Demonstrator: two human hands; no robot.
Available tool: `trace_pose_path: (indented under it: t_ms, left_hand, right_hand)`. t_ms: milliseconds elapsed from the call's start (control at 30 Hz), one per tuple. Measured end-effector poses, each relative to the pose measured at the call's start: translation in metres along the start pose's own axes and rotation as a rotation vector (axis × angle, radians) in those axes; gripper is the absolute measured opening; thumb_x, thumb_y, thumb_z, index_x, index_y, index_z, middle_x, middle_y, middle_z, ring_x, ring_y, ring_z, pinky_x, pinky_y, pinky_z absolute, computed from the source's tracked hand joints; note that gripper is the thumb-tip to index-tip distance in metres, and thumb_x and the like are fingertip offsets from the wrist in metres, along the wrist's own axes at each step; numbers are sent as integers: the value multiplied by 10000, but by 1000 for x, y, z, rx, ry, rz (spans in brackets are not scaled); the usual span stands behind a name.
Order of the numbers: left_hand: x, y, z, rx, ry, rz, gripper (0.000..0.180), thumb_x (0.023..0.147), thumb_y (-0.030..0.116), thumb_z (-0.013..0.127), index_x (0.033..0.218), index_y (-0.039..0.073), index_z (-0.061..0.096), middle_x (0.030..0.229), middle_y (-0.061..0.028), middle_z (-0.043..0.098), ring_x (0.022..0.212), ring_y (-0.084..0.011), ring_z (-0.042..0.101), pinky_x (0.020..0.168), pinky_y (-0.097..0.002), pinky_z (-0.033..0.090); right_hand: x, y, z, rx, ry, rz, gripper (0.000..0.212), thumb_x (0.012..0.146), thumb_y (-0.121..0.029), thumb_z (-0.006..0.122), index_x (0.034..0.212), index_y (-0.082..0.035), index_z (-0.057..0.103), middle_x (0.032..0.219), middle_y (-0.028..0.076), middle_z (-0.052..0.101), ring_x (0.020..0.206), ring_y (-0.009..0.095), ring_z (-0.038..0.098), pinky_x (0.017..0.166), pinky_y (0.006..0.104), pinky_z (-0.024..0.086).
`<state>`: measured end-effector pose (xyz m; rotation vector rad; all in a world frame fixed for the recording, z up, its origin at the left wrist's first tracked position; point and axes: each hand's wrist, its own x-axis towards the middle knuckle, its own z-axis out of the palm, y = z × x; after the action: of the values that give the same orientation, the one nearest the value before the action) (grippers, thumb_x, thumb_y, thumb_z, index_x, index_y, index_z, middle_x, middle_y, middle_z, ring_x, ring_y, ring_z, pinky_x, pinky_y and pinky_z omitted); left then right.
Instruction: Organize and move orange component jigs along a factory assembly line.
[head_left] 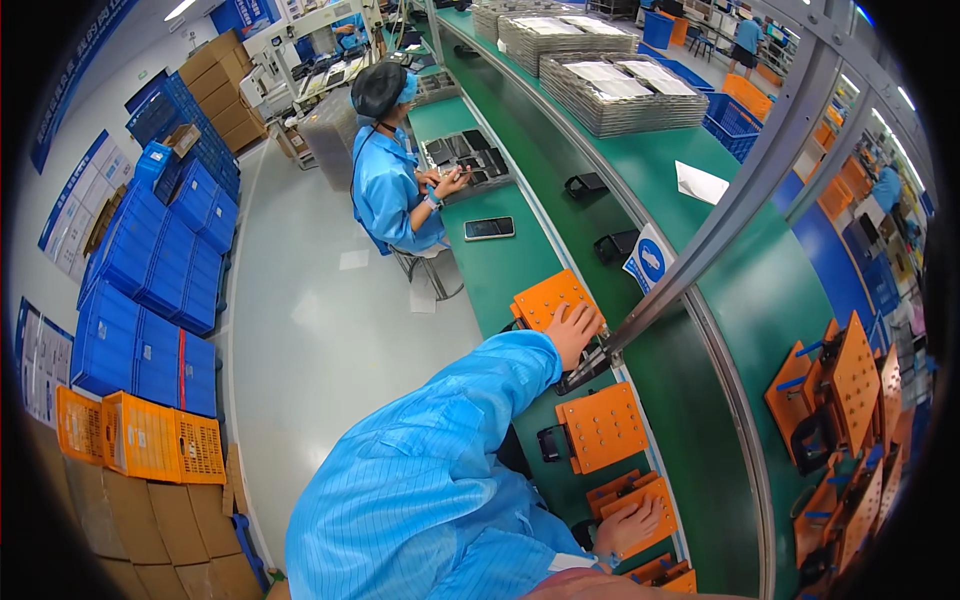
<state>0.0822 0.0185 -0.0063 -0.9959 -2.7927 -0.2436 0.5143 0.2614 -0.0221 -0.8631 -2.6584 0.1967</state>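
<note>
My left hand reaches out in a blue sleeve and grips the near corner of an orange perforated plate on the green bench. My right hand lies flat with fingers spread on another orange plate close to my body. Between them sits a third orange plate with a small black device beside it. More orange plates show at the bottom edge.
A green conveyor belt runs along the bench, crossed by a slanted metal post. A seated co-worker handles a tray of dark phones; one phone lies nearer. Orange fixtures stand right, blue crates left.
</note>
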Motion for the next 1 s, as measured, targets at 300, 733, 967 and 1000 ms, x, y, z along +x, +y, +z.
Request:
trace_pose_path:
  t_ms: [300,733,967,1000]
  left_hand:
    - [1,3,-4,4,-24,8,1071,815,188,847,1790,37,430,1816,-204,452,1741,-422,368,1389,-719,303]
    - [0,2,4,-7,-13,6,1089,830,195,867,1813,64,418,1796,-217,476,1727,-422,396,1378,-729,313]
    - [2,2,0,-40,0,37,1069,814,200,870,1791,74,454,1791,-212,493,1729,-427,399,1373,-718,322]
    - [4,8,-1,-52,-16,42,1065,805,199,870,1783,76,468,1787,-213,502,1731,-428,398,1372,-717,325]
  right_hand:
    - [-3,-1,-3,10,-13,6,371,1227,-135,509,1515,-5,703,1682,229,617,1605,465,532,1312,625,406]
    - [-5,3,9,-21,74,-27,336,1215,-52,538,1467,-62,760,1612,163,690,1548,421,604,1273,577,458]
    - [-11,5,7,-1,67,1,351,1191,-55,554,1480,-64,752,1604,189,685,1528,437,612,1266,586,457]
    - [-15,10,7,29,50,-6,372,1156,-48,569,1488,-48,738,1617,204,669,1547,457,586,1284,609,435]
